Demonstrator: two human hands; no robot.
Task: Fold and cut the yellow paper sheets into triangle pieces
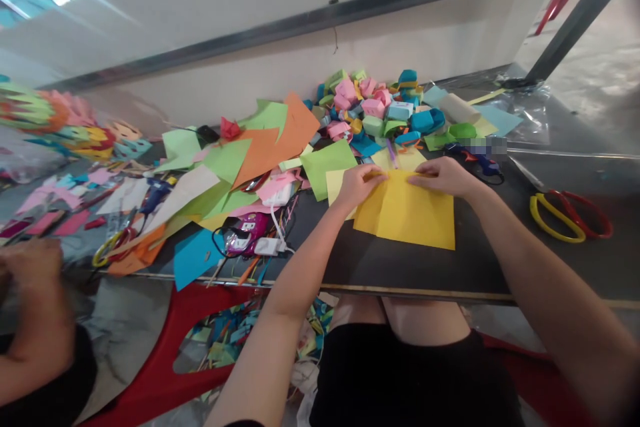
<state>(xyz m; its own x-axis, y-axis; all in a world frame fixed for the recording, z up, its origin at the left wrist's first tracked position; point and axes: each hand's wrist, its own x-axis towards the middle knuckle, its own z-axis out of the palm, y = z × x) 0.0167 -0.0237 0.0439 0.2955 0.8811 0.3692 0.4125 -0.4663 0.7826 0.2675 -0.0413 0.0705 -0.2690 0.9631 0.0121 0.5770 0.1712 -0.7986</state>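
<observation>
A yellow sheet of paper [415, 217] with a crease lies on the dark table in front of me. My left hand [364, 183] pinches its far edge, left of the middle. Opposite it, my right hand [440, 179] has its fingers closed on the same edge, to the right. Paler yellow paper [336, 185] shows beneath and behind the sheet. A purple pen-like stick [391, 153] lies just beyond my fingertips. To the right of my right hand is a dark blue glue gun [483, 163], partly blurred.
Scissors with yellow and red handles [570, 215] lie at the right. A heap of small folded paper pieces [380, 107] stands at the back. Coloured sheets [270, 147] and a purple power strip [245, 235] are at left. A co-worker's hand [33, 260] rests at far left.
</observation>
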